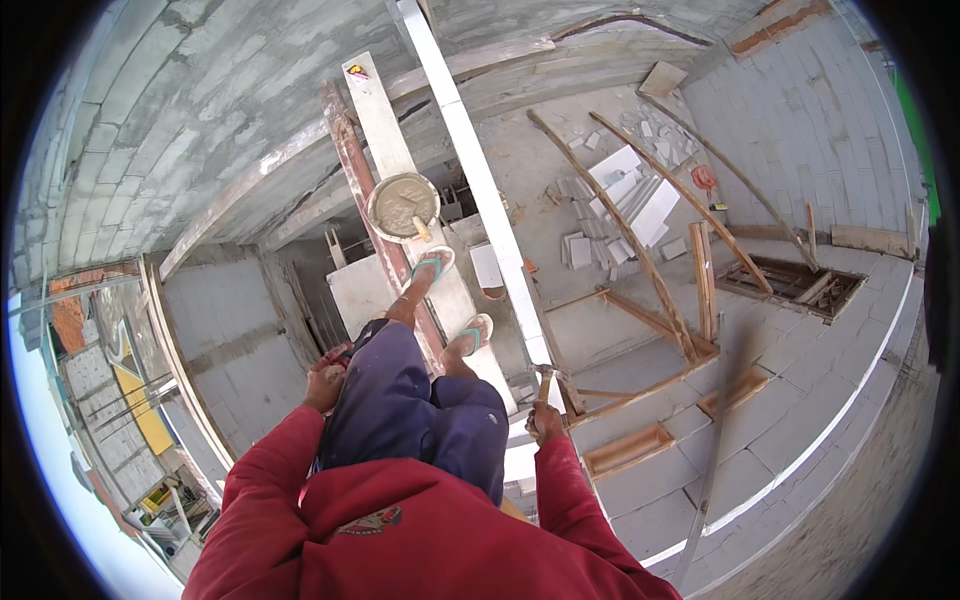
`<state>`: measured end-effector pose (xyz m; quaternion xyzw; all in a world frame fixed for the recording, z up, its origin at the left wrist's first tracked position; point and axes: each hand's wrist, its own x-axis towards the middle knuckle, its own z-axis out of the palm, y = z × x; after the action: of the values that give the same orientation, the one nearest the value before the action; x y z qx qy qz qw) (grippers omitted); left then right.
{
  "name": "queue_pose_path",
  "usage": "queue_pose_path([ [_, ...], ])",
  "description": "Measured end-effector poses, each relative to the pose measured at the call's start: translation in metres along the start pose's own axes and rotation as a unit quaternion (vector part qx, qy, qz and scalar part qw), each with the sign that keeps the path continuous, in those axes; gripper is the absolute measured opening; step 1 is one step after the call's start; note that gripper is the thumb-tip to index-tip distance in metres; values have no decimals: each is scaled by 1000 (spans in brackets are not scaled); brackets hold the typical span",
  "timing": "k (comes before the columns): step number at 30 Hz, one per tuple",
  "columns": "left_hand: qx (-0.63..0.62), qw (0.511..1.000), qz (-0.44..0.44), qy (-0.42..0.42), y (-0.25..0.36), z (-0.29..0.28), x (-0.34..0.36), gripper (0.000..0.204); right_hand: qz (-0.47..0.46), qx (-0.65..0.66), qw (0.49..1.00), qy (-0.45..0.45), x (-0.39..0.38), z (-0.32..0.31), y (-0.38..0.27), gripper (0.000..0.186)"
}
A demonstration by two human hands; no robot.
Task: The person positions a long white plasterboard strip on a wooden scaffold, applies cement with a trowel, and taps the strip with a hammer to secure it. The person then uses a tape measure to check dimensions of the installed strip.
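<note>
While the right hand (547, 426) grasps a small brownish hammer-like tool (544, 385) in head view (tool end by the long white block wall top (470, 160)), the left hand (323, 387) curls beside dark blue cloth trousers (385, 405), grip unclear. Round mortar-filled bucket (379, 229), pale flat plank (377, 120) beneath, teal-strapped sandals (481, 328) near.

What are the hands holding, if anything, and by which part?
The right hand grips a hammer-like tool by its handle. Whether the left hand holds anything cannot be told.
</note>
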<state>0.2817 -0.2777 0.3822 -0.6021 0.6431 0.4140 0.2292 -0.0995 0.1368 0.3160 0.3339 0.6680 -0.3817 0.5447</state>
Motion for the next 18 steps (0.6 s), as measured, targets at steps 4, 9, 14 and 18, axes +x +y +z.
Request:
queue_pose_path([
  [4, -8, 998, 65, 19, 21, -17, -8, 43, 16, 18, 999, 39, 1, -22, 31, 21],
  [9, -66, 996, 61, 24, 47, -21, -25, 44, 26, 5, 999, 45, -11, -38, 47, 21],
  [14, -50, 998, 24, 31, 71, -26, -37, 45, -17, -3, 1000, 8, -17, -30, 39, 25],
  [18, -39, 995, 77, 50, 72, -30, -36, 48, -37, -13, 999, -20, -25, -18, 18, 22],
])
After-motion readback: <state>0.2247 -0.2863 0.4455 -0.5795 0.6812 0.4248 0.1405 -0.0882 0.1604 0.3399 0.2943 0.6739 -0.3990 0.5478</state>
